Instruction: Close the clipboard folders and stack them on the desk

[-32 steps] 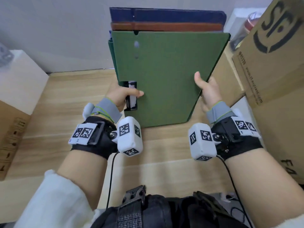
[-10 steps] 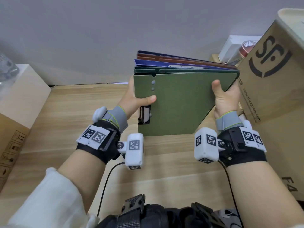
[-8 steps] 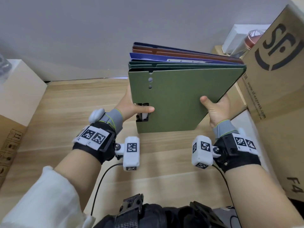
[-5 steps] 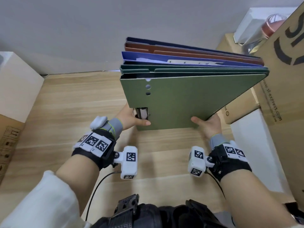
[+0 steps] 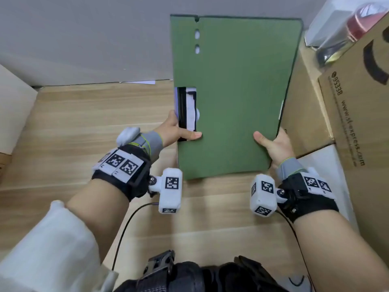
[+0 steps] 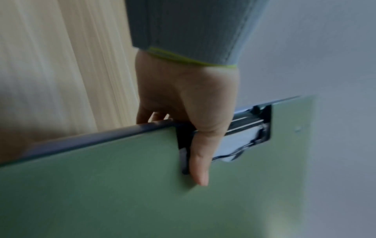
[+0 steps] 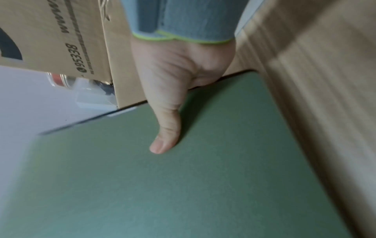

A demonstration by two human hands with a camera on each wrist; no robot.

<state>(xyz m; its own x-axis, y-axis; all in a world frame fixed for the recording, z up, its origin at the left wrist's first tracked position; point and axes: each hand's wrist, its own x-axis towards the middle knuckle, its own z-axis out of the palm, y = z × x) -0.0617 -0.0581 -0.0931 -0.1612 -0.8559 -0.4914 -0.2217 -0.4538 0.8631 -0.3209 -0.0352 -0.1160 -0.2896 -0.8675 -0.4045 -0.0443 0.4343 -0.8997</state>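
Note:
I hold a stack of closed clipboard folders above the wooden desk (image 5: 84, 127). Only the top green folder (image 5: 233, 91) shows from the head; the ones under it are hidden. A cut-out on its left edge exposes a black clip (image 5: 185, 110). My left hand (image 5: 179, 133) grips the left edge by that cut-out, thumb on the cover (image 6: 199, 161) and fingers underneath. My right hand (image 5: 273, 144) grips the lower right edge, thumb flat on the green cover (image 7: 167, 128). Both wrist views are blurred.
A large printed cardboard box (image 5: 362, 127) stands close on the right, with a smaller brown box (image 5: 303, 106) beside the folder's right edge. A clear container with a red lid (image 5: 362, 20) sits behind it. A pale box (image 5: 12, 98) stands at the left. A grey wall runs along the back.
The stack has tilted flat toward me: the blue and brown folder edges seen before are now hidden behind the green cover. Both hands stay near the lower edge.

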